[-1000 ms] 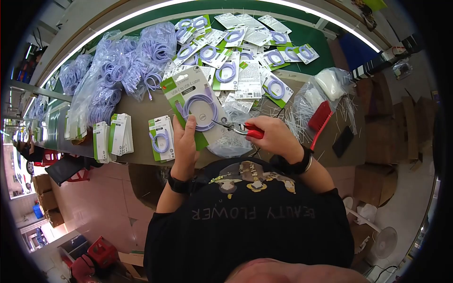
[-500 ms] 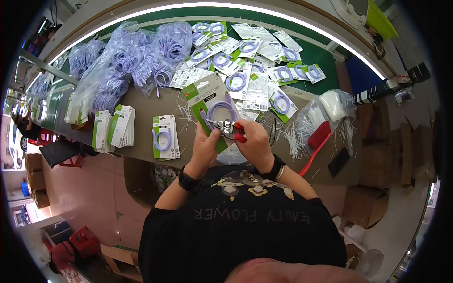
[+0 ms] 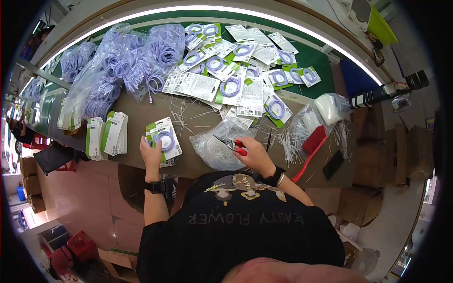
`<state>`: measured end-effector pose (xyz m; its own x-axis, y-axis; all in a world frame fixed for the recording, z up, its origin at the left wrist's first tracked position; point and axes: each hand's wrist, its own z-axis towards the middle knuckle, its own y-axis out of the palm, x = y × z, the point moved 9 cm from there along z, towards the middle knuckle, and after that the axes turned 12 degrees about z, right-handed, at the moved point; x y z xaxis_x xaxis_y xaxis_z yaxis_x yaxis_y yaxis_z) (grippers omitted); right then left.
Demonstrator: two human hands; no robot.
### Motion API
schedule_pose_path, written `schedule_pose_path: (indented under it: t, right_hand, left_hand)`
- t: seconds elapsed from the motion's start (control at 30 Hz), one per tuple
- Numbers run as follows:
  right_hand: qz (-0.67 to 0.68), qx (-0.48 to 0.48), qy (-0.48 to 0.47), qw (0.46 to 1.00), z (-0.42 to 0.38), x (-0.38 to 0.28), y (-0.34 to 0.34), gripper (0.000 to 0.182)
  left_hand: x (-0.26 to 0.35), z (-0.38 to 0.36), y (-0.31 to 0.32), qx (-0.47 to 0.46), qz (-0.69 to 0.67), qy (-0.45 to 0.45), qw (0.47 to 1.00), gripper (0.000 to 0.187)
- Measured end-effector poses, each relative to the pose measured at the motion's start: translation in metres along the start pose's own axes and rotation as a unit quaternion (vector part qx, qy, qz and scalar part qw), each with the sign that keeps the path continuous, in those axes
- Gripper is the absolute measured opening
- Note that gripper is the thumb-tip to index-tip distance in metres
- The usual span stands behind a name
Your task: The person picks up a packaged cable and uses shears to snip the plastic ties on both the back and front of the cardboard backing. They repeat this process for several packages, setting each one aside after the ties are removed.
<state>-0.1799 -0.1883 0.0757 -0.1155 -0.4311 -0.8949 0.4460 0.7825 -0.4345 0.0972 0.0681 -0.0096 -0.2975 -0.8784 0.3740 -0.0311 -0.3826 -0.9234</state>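
Observation:
My left hand (image 3: 151, 154) grips the lower left edge of a carded purple USB-C cable (image 3: 166, 137). This card lies tilted over a small stack of similar cards, partly hidden beneath it. In my right hand (image 3: 255, 154) are red-handled cutting pliers (image 3: 230, 142), their metal jaws pointing left. Below the pliers sits a clear plastic bag (image 3: 214, 153) of white ties. Many other carded cables (image 3: 230, 88) are spread in a loose heap further back, some face down.
Bagged purple cables (image 3: 166, 47) are piled at the back left. Stacks of blank-looking cards (image 3: 114, 134) stand at the left edge. Loose white ties, a red brush (image 3: 314, 139), a black phone-like slab (image 3: 333, 164) and another plastic bag (image 3: 325, 108) occupy the right side.
My left hand has carried the carded cable from in front of my chest down left to the small stack. My right hand still holds the pliers, now away from the card.

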Motion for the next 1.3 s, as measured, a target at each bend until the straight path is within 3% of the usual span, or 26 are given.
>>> schedule_pose_path:
  t: [0.07,0.13,0.2,0.27,0.3,0.4,0.43,0.53,0.6,0.67,0.77,0.87,0.97,1.13,1.23,1.3]
  right_hand:
    - [0.0,-0.012,0.031,0.999,-0.009,0.012,0.002,0.04]
    - [-0.007,-0.019,0.034,0.999,-0.014,0.013,0.001,0.041]
    - [-0.011,-0.02,0.043,0.999,-0.016,0.012,-0.002,0.043]
    - [-0.017,-0.012,0.041,0.999,-0.022,0.008,-0.007,0.043]
    - [-0.013,-0.003,0.044,0.999,-0.025,0.007,-0.01,0.044]
    - [-0.021,0.024,0.046,0.998,-0.037,0.009,-0.022,0.044]
    - [-0.023,0.036,0.05,0.998,-0.041,0.012,-0.026,0.044]
    - [-0.028,0.065,0.074,0.995,-0.059,0.019,-0.037,0.045]
    - [-0.02,0.065,0.089,0.994,-0.066,0.024,-0.039,0.045]
    - [-0.028,0.109,0.113,0.987,-0.074,0.025,-0.049,0.045]
    - [-0.005,0.12,0.127,0.985,-0.075,0.021,-0.052,0.044]
    - [0.011,0.125,0.127,0.984,-0.073,0.017,-0.051,0.044]
    - [0.017,0.117,0.104,0.987,-0.062,0.012,-0.047,0.043]
    - [0.007,0.084,0.075,0.994,-0.048,0.002,-0.044,0.043]
    - [0.009,0.068,0.067,0.995,-0.047,-0.003,-0.039,0.044]
    - [0.013,0.058,0.065,0.996,-0.045,-0.003,-0.038,0.044]
  left_hand:
    - [0.026,0.017,0.014,-0.092,-0.147,-0.007,0.985,0.069]
    - [0.064,0.037,0.052,-0.132,-0.311,0.034,0.941,0.067]
    - [0.11,0.046,0.087,-0.244,-0.386,-0.032,0.889,0.064]
    - [0.135,0.051,0.127,-0.312,-0.373,-0.118,0.866,0.062]
    - [0.144,0.059,0.142,-0.31,-0.384,-0.111,0.863,0.062]
    - [0.15,0.068,0.205,-0.327,-0.391,-0.243,0.825,0.053]
    - [0.159,0.073,0.217,-0.327,-0.397,-0.237,0.824,0.053]
    - [0.145,0.081,0.208,-0.168,-0.284,-0.288,0.899,0.047]
    - [0.151,0.075,0.189,-0.174,-0.357,-0.271,0.877,0.043]
    - [0.13,0.09,0.24,-0.129,-0.406,-0.234,0.874,0.037]
    - [0.12,0.086,0.215,-0.065,-0.399,-0.22,0.888,0.034]
    - [0.109,0.075,0.201,-0.113,-0.439,-0.238,0.859,0.028]
    - [0.114,0.048,0.198,-0.253,-0.627,-0.284,0.68,0.019]
    - [0.113,0.03,0.165,-0.295,-0.654,-0.239,0.655,0.013]
    - [0.085,0.024,0.173,-0.285,-0.536,-0.27,0.748,0.013]
    - [0.085,0.02,0.175,-0.284,-0.545,-0.271,0.741,0.014]
